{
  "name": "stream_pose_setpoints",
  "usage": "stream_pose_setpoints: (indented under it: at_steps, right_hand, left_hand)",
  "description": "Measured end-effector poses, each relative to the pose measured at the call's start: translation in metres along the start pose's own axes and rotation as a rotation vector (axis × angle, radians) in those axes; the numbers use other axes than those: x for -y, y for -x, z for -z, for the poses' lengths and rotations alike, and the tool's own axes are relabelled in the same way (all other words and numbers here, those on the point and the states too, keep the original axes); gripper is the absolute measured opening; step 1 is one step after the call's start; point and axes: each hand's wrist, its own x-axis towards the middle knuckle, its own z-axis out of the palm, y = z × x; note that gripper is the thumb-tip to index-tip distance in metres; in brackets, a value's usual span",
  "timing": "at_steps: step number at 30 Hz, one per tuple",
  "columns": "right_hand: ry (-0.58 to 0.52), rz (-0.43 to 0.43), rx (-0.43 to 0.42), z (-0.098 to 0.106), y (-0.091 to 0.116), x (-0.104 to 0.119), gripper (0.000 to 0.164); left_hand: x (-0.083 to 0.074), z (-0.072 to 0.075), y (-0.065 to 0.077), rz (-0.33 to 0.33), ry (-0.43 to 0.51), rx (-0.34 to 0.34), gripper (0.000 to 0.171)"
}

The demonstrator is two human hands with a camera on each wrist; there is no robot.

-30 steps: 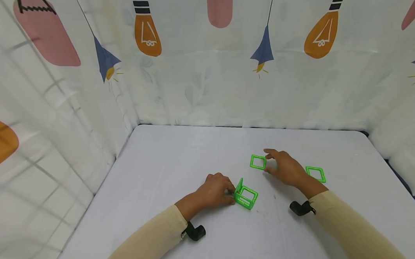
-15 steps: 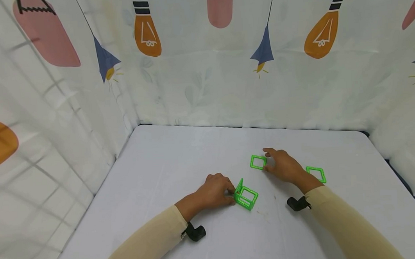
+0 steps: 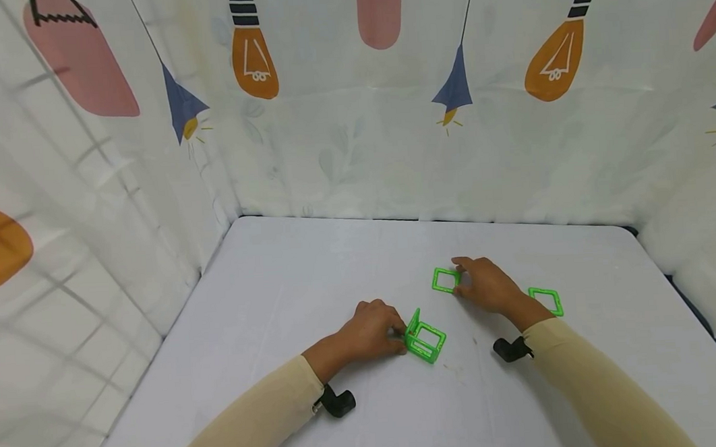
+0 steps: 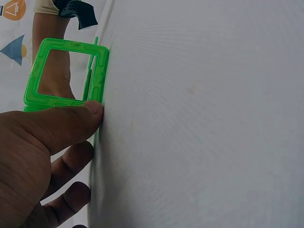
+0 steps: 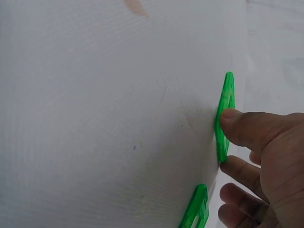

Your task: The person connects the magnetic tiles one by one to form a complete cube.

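Near the table's middle, my left hand (image 3: 372, 329) pinches the left side of a small upright structure of joined green square magnetic tiles (image 3: 438, 347). In the left wrist view the thumb lies on the lower corner of an open-framed tile (image 4: 71, 45), with the other fingers curled below it. Farther back and to the right, my right hand (image 3: 489, 287) holds the right edge of a single green magnetic tile (image 3: 434, 280) lying low at the tabletop. The right wrist view has the thumb pressed on that tile (image 5: 225, 90), a fingertip at its lower end.
Another green magnetic tile (image 3: 558, 302) lies beside the right wrist, partly covered by it. The white tabletop (image 3: 335, 258) ends at a patterned cloth wall (image 3: 355, 163) behind. Small black cameras (image 3: 337, 403) hang from both wrists.
My right forearm and wrist have shifted slightly left and away, the fingers staying at the single tile. The left hand and the joined tiles have kept their place.
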Motion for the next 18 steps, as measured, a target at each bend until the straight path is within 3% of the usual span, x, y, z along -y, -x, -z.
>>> stream_pose_setpoints:
  at_steps: [18]
  right_hand:
    - [0.054,0.011,-0.063,-0.0029,0.0002,0.0047,0.062]
  left_hand:
    - [-0.0015,0.0003,0.0003,0.006,-0.002,-0.006,0.022]
